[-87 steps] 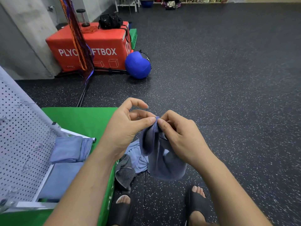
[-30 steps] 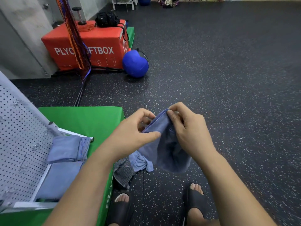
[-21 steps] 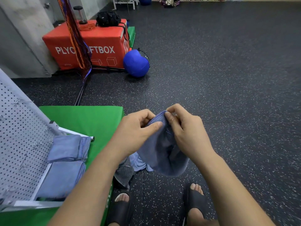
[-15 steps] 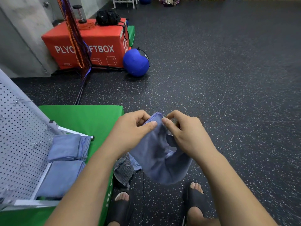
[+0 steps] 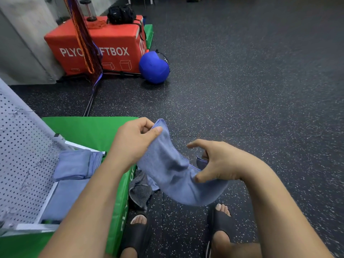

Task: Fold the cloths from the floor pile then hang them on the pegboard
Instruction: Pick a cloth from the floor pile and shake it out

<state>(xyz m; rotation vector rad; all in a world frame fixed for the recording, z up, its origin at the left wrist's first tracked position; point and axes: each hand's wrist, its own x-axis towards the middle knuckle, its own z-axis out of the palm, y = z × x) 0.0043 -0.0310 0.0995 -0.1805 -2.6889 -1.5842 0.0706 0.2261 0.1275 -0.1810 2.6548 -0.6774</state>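
In the centre of the frame the left hand (image 5: 134, 140) pinches one corner of a blue cloth (image 5: 167, 170) between thumb and curled fingers. The cloth sags down and to the right, above the speckled black floor (image 5: 260, 90), to the right hand (image 5: 219, 162), whose thumb presses on it with the lower fingers curled behind; the index finger sticks out, off the fabric. A grey striped cloth (image 5: 139, 189) lies crumpled on the floor just below, against the edge of a green mat (image 5: 89, 131). At lower left the white pegboard (image 5: 18, 155) leans, with two folded blue cloths (image 5: 74, 164) on it. A red plyo box (image 5: 96, 45) and blue ball (image 5: 153, 67) sit at upper left
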